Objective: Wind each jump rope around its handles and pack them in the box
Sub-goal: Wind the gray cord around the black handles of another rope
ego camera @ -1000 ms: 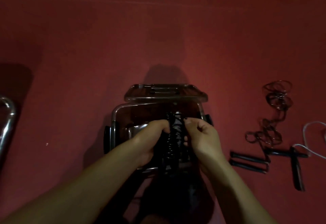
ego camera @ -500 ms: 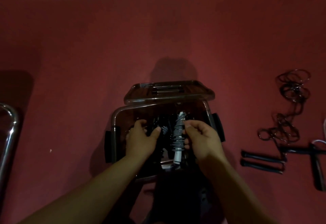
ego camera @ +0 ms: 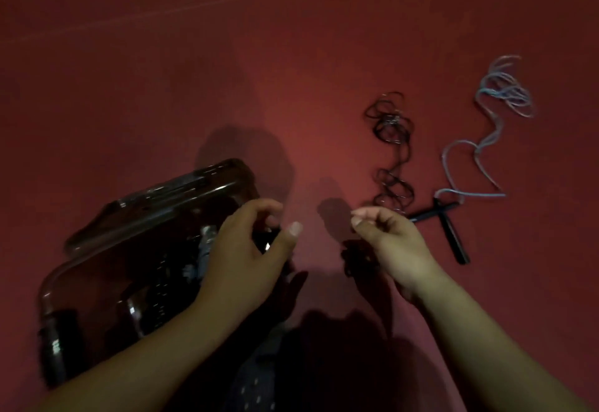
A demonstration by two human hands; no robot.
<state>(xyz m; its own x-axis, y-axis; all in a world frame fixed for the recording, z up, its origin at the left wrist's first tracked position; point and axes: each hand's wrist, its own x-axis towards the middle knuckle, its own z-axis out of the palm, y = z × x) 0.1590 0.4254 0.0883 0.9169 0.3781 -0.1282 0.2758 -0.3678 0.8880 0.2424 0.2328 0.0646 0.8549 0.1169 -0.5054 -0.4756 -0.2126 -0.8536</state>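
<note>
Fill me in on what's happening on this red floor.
A person is packing wound jump ropes into a clear plastic box; a grey-corded bundle already lies inside. Both hands, left hand and right hand, hover loosely curled and hold nothing, the right nearer the unwound ropes. A black rope and a pale blue rope lie loose on the floor, handles crossed.

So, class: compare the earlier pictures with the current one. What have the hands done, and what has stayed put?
Both hands have come up out of the box. The right hand has let go of the grey wound rope, which now lies inside, and moved right toward the loose ropes. The left hand hovers at the box's edge, seemingly empty. The black rope and pale blue rope lie unwound on the floor as before.
</note>
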